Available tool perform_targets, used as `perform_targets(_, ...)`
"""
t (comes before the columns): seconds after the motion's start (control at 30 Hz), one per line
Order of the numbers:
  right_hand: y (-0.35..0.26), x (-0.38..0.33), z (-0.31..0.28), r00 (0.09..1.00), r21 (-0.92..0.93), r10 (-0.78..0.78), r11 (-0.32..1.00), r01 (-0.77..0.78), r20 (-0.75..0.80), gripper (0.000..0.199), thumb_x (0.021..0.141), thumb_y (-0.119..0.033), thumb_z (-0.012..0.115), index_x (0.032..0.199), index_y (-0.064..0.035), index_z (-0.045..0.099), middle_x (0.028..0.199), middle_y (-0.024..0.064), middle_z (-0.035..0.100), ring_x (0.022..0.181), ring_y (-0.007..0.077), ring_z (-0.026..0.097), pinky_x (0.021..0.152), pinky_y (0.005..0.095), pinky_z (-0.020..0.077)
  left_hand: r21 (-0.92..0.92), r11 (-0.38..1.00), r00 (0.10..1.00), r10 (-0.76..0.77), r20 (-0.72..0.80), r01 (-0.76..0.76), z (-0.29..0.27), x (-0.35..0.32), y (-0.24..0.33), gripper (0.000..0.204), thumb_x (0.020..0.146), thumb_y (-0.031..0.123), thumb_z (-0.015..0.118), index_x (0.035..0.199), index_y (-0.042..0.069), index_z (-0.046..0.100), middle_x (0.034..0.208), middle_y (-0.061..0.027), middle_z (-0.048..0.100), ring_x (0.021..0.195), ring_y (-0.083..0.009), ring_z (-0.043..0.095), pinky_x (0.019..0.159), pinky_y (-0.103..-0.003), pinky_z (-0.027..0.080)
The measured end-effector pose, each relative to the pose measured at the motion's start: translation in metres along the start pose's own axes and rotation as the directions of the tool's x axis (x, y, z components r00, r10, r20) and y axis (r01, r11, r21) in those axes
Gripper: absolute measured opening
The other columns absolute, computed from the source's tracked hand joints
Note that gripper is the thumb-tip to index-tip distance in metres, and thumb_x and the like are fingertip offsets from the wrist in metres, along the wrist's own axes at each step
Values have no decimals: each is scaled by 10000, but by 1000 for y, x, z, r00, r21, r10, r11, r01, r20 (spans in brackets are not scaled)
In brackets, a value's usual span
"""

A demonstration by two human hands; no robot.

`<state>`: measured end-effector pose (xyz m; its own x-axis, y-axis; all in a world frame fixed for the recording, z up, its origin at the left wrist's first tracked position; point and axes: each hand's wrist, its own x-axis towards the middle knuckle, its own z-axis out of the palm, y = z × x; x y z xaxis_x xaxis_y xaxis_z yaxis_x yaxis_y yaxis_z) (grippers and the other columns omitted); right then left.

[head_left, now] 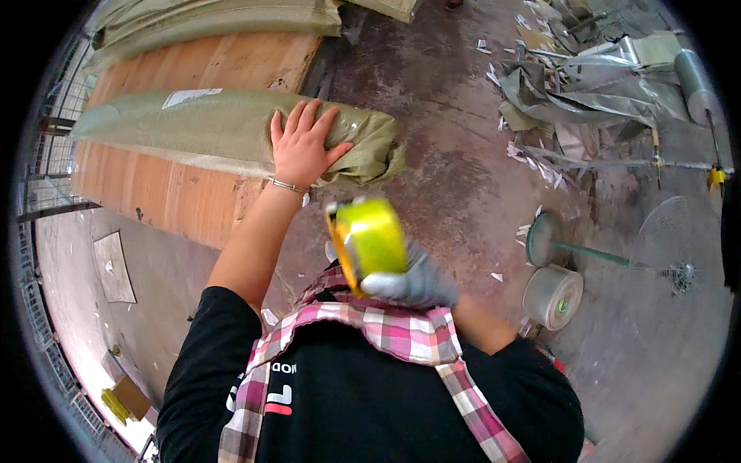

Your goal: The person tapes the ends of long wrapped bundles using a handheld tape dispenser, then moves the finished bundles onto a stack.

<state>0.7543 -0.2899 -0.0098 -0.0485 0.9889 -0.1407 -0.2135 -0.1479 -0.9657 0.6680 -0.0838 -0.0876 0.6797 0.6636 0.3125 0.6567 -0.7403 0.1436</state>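
A long roll-shaped package (216,127) in olive woven plastic lies across a wooden tabletop (185,201). Its right end is gathered into folds and sticks out past the wood. My left hand (301,147) rests flat on top near that end, bare, fingers spread, with a bracelet on the wrist. Close to my chest, my right hand (421,278) wears a grey glove and grips a tape dispenser (374,235) loaded with a thick yellow-green roll. Motion blurs this hand and the dispenser slightly. A white label (191,97) sits on the package's upper side.
More olive-wrapped packages (224,19) lie farther back on the wood. To the right stand a large floor fan (679,262), a big roll of clear film (553,297) and a frame draped with grey sheeting (579,89). Paper scraps litter the floor. Metal mesh (58,154) runs along the left.
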Motion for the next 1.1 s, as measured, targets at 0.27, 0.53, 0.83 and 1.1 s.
perform_targets(0.27, -19, 216, -173, 875, 531, -44, 780, 332, -483, 571, 749, -508, 500, 986, 11, 507, 943, 159, 569, 836, 284, 564, 756, 376, 468, -77, 993, 996, 86, 14, -85, -18, -43, 3, 611, 648, 460, 605, 1179, 196, 460, 1267, -50, 384, 1165, -276, 337, 963, -511, 176)
perform_targets(0.53, 176, 65, -55, 854, 465, 477, 816, -343, -206, 551, 758, -433, 553, 1103, -22, 430, 917, 137, 553, 831, 266, 557, 756, 386, 453, -35, 998, 998, 61, 18, -61, -15, -31, -6, 569, 660, 441, 595, 1160, 197, 474, 1239, -17, 421, 1134, -234, 378, 962, -461, 210)
perform_targets(0.83, -61, 84, -87, 943, -100, -266, 963, 251, -201, 557, 743, -429, 571, 1104, -26, 436, 955, 138, 547, 862, 263, 541, 762, 359, 436, -46, 998, 998, 42, 49, -39, 1, -10, -11, 510, 667, 349, 615, 1134, 189, 485, 1231, -13, 410, 1140, -203, 367, 955, -457, 231)
perform_targets(1.1, 8, 203, -97, 916, -410, -361, 873, 265, -175, 564, 730, -426, 587, 1104, -30, 442, 989, 138, 542, 890, 260, 528, 768, 335, 421, -44, 998, 998, 55, 7, -54, -11, -89, -10, 602, 632, 379, 650, 1170, 191, 456, 1275, -55, 363, 1171, -260, 329, 957, -488, 218)
